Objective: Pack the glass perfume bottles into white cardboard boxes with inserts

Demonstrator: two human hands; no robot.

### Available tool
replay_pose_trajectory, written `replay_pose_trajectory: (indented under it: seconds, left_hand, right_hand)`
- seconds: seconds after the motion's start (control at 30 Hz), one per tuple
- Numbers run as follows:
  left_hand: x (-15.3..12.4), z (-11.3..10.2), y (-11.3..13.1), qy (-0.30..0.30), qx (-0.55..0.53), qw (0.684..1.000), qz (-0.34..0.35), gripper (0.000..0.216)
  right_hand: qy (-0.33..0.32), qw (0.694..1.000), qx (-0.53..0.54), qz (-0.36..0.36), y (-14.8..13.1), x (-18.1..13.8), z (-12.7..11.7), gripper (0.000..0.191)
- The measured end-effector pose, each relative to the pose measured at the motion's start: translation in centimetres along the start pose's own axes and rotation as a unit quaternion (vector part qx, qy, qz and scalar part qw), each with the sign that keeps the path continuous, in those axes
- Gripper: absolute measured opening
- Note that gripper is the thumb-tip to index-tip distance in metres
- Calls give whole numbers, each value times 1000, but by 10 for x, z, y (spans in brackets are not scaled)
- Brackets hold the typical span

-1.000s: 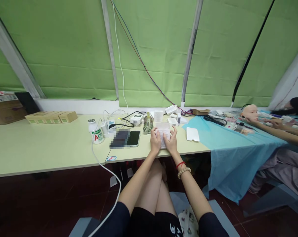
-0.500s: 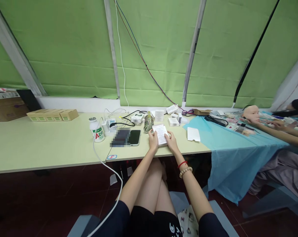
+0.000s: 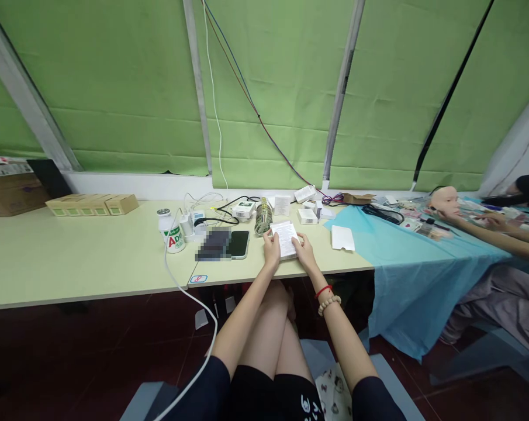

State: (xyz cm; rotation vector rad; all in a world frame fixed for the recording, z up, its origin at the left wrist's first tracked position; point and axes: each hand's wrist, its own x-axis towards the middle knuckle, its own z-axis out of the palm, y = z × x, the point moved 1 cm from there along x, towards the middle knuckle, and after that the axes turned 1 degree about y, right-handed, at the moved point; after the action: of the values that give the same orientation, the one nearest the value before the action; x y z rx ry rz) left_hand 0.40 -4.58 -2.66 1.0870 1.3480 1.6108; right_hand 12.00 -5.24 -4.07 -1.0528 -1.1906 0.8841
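Between my two hands is a white box (image 3: 284, 241) covered in small print, just above the table's front edge. My left hand (image 3: 271, 250) grips its left side, and my right hand (image 3: 304, 251) is closed on its right side with the thumb on the printed face. A clear bottle with greenish contents (image 3: 263, 217) lies right behind my left hand. To the right of my right hand rests a flat white piece of card (image 3: 343, 238). Several small white boxes (image 3: 307, 216) stand farther back.
Left of my hands lie a phone (image 3: 239, 244), a white can (image 3: 173, 238) and chargers with cables. A row of cardboard boxes (image 3: 92, 205) stands farther left. On the right, a blue cloth (image 3: 404, 257) bears a mannequin head (image 3: 446, 202) with another person's arms beside it. A white cable (image 3: 192, 295) crosses the table edge.
Almost nothing differs. The whole view has shifted very slightly, and both hands keep the same hold on the white box.
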Motion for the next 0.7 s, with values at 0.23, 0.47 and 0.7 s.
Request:
replay_pose_trajectory:
  seconds: [0.23,0.47,0.7]
  left_hand:
    - [-1,-4,3,53,-32,998,24,25]
    - [-4,-2,7,-26,-83,995,42,41]
    - [0,3,3,-187,-172,967,-3,66]
  right_hand:
    - [33,999,27,-16,2,2,0,65]
    - [105,983,-32,-145,-2,3,1,76]
    - [-96,977,-119,-147,3,1,8,75]
